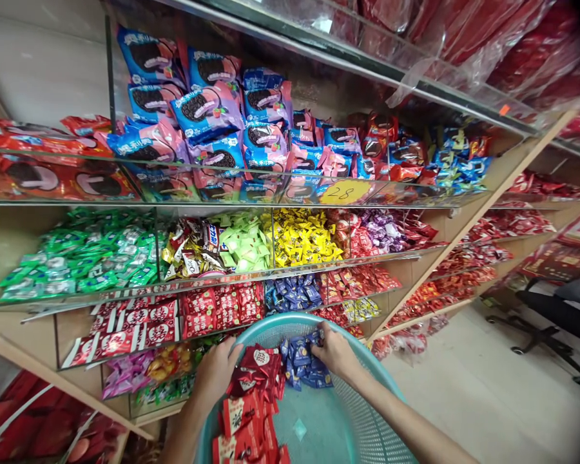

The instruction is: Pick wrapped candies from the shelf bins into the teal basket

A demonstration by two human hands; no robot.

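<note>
A round teal plastic basket (299, 412) with mesh sides is in front of me, low against the shelves. My left hand (217, 366) has its fingers closed over the basket's left rim. Inside the basket, at its far right, my right hand (336, 351) is closed with the thumb and fingers at the small blue candy packets (303, 364); part of its grip is hidden. Dark red candy packets (258, 374) lie beside the blue ones. Nearer to me, brighter red packets (246, 428) fill the basket's left side.
Glass-fronted shelves hold blue-and-pink cookie packs (207, 113), green packets (96, 251), yellow candies (304, 238) and red packets (222, 309). A yellow price tag (345, 191) reads 28. A wheeled office chair (555, 316) stands on the pale floor (468, 393) at right.
</note>
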